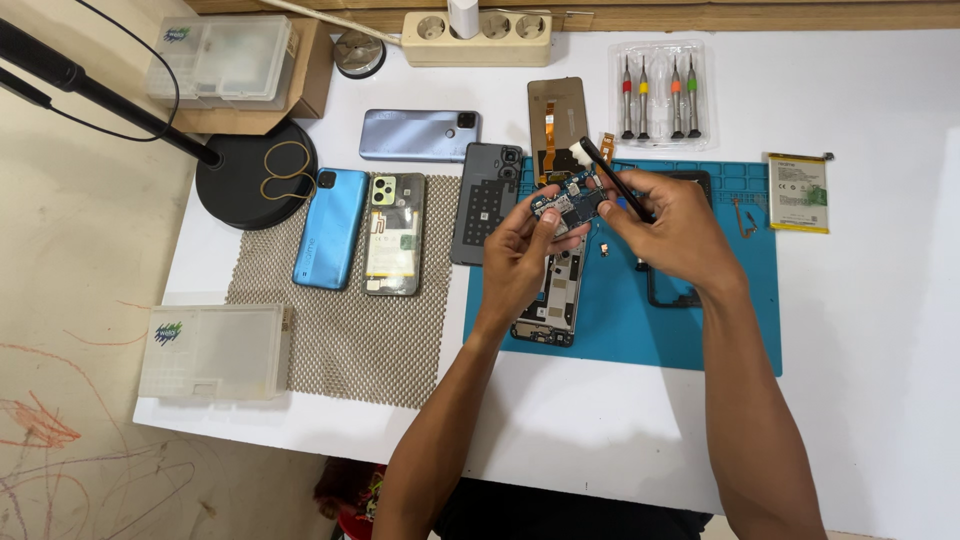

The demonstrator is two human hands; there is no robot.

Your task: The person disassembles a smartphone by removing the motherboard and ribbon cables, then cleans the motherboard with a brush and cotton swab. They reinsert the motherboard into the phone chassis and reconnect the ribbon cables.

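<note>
At the far left of the white surface [600, 420] sit two clear plastic parts boxes [213, 352], one at the near edge and one on a cardboard box at the back, beside a round black lamp base [240, 190] with a rubber band on it. On the tan mesh mat [340, 330] lie a blue phone [331, 228] and, touching its right side, an opened phone [394, 234] showing its battery. A grey-blue phone [419, 134] lies behind them. Over the blue work mat [720, 320], the left hand [520, 255] pinches a small circuit board [568, 204] between thumb and fingers, above a stripped phone frame [553, 300]. The right hand [672, 232] is closed around a black brush tool [610, 177], its white tip just behind the board. Farther right are a pack of small screwdrivers [659, 95] and a loose battery [797, 192].
</note>
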